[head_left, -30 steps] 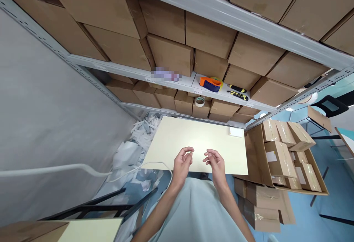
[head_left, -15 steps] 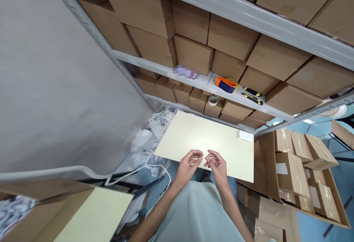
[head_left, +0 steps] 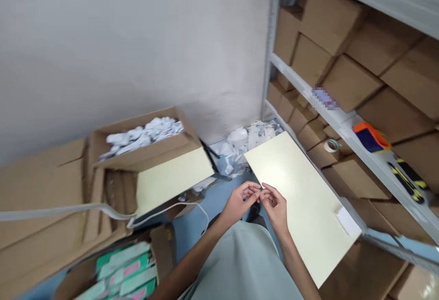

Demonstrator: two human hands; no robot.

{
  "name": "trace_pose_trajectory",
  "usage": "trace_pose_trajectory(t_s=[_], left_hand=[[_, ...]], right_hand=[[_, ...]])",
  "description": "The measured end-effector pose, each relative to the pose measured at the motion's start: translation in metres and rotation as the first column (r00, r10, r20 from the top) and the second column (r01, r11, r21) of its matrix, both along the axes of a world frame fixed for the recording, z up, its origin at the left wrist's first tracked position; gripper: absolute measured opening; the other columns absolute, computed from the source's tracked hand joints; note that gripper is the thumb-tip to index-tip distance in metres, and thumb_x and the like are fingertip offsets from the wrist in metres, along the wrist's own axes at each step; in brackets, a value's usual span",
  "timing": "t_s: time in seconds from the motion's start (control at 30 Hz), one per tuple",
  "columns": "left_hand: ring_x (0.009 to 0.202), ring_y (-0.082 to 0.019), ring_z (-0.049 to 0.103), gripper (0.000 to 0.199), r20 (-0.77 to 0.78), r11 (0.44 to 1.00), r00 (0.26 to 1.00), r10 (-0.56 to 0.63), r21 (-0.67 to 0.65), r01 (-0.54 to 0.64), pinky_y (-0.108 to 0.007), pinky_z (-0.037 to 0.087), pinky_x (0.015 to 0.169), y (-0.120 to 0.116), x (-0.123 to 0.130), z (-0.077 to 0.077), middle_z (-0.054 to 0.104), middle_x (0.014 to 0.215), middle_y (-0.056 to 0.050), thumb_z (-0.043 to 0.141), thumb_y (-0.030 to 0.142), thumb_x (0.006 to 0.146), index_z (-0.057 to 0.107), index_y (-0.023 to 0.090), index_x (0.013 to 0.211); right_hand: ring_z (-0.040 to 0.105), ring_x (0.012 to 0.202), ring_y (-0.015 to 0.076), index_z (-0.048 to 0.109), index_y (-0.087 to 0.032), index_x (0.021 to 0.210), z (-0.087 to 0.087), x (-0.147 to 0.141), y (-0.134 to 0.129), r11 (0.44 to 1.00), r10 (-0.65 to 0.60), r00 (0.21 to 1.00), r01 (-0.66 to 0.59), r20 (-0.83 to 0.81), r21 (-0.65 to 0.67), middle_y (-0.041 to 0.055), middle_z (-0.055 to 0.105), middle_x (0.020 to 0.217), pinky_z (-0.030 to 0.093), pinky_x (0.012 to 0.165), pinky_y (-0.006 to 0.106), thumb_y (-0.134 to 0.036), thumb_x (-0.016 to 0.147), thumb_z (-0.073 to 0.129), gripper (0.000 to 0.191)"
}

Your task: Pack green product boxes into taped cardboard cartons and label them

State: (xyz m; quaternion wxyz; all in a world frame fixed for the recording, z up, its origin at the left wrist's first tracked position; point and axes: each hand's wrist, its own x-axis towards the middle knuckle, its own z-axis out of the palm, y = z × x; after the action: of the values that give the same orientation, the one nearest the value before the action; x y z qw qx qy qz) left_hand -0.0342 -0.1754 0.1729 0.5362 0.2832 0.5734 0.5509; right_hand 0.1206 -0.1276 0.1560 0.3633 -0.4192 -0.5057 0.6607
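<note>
In front of my waist, my left hand point(head_left: 240, 201) and my right hand point(head_left: 275, 205) are held up with their fingertips meeting. The fingers of both are loosely bent, with gaps between thumb and index finger. I see nothing held in either one. My right hand is over the near left edge of a pale yellow tabletop point(head_left: 302, 199). My left hand is above the blue floor point(head_left: 219, 199), beside that edge. A small white box point(head_left: 349, 221) lies at the tabletop's right end.
A metal shelf point(head_left: 305, 83) with cardboard boxes stands right, holding an orange-and-blue tape dispenser point(head_left: 371, 137) and cutters point(head_left: 406, 182). Left are a second pale board point(head_left: 174, 176), a carton of white items point(head_left: 147, 137), a box of green packs point(head_left: 126, 268) and a white cable point(head_left: 99, 207).
My view has swung left, bringing the cartons on the left into sight and moving the shelf right. My hands, apart before, now meet at the fingertips.
</note>
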Motion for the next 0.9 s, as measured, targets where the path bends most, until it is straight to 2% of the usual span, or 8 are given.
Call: trace_pose_trajectory(t_s=[0.1,0.2,0.33,0.43,0.53,0.63,0.8,0.9], left_hand=[[0.091,-0.021,0.075,0.034,-0.004,0.977,0.978,0.208,-0.041,-0.208,-0.035,0.063,0.086,-0.044,-0.009,0.0,0.078,0.094,-0.006,0.084,0.044,0.083,0.074,0.019,0.103],[0.093,-0.021,0.076,0.034,0.002,0.923,0.924,0.382,-0.043,-0.382,-0.036,0.062,0.091,-0.089,-0.014,0.007,0.078,0.096,-0.007,0.085,0.045,0.084,0.074,0.019,0.103],[0.091,-0.022,0.076,0.034,0.026,0.829,0.829,0.559,-0.013,-0.559,-0.037,0.062,0.09,-0.149,-0.021,0.016,0.078,0.094,-0.006,0.083,0.046,0.086,0.074,0.02,0.105],[0.087,-0.022,0.074,0.034,0.031,0.737,0.737,0.676,0.0,-0.676,-0.035,0.062,0.084,-0.199,-0.028,0.018,0.076,0.091,-0.005,0.084,0.046,0.084,0.073,0.02,0.103],[0.082,-0.02,0.072,0.033,0.038,0.617,0.617,0.786,0.004,-0.787,-0.034,0.061,0.077,-0.262,-0.036,0.016,0.075,0.09,-0.004,0.083,0.046,0.084,0.073,0.02,0.102],[0.074,-0.018,0.069,0.031,0.073,0.475,0.474,0.877,0.005,-0.88,-0.033,0.06,0.073,-0.339,-0.039,0.012,0.074,0.086,-0.003,0.083,0.044,0.083,0.073,0.02,0.101],[0.067,-0.016,0.067,0.027,0.133,0.189,0.183,0.974,-0.04,-0.981,-0.031,0.058,0.068,-0.482,-0.024,0.001,0.072,0.079,0.0,0.08,0.039,0.082,0.074,0.02,0.101],[0.066,-0.016,0.069,0.029,0.143,0.006,-0.004,0.99,-0.074,-0.997,-0.031,0.059,0.068,-0.551,-0.007,-0.004,0.073,0.08,0.0,0.079,0.041,0.083,0.074,0.02,0.102]], right_hand=[[0.076,0.084,0.0191,0.082,-0.022,0.126,0.0,-0.021,-0.011,0.973,0.229,0.973,-0.23,0.034,0.019,0.0067,0.081,0.097,0.064,0.079,0.031,-0.045,0.095,0.08,0.039],[0.076,0.083,0.0194,0.083,-0.022,0.125,0.01,-0.045,-0.029,0.902,0.424,0.903,-0.428,0.073,0.057,0.0069,0.081,0.097,0.064,0.077,0.031,-0.043,0.097,0.076,0.035],[0.076,0.085,0.0211,0.085,-0.023,0.122,0.027,-0.077,-0.068,0.805,0.573,0.813,-0.582,0.102,0.114,0.0068,0.082,0.097,0.063,0.079,0.034,-0.039,0.097,0.076,0.031],[0.075,0.084,0.0221,0.084,-0.025,0.122,0.035,-0.103,-0.113,0.742,0.654,0.75,-0.661,0.098,0.109,0.0066,0.082,0.098,0.065,0.079,0.036,-0.042,0.095,0.078,0.033],[0.073,0.076,0.0218,0.084,-0.024,0.122,0.034,-0.13,-0.173,0.67,0.728,0.674,-0.739,0.129,0.076,0.007,0.082,0.096,0.064,0.074,0.037,-0.048,0.093,0.08,0.037],[0.069,0.068,0.02,0.083,-0.023,0.122,0.026,-0.154,-0.246,0.562,0.81,0.564,-0.825,0.161,0.064,0.0062,0.081,0.088,0.061,0.069,0.035,-0.052,0.094,0.079,0.04],[0.066,0.063,0.0179,0.082,-0.023,0.121,0.01,-0.185,-0.382,0.285,0.943,0.286,-0.958,0.167,0.033,0.0038,0.078,0.084,0.057,0.065,0.033,-0.052,0.093,0.08,0.04],[0.066,0.063,0.0171,0.082,-0.023,0.122,0.007,-0.195,-0.456,0.102,0.977,0.101,-0.995,0.188,0.006,0.0041,0.079,0.088,0.059,0.066,0.033,-0.05,0.094,0.079,0.038]])
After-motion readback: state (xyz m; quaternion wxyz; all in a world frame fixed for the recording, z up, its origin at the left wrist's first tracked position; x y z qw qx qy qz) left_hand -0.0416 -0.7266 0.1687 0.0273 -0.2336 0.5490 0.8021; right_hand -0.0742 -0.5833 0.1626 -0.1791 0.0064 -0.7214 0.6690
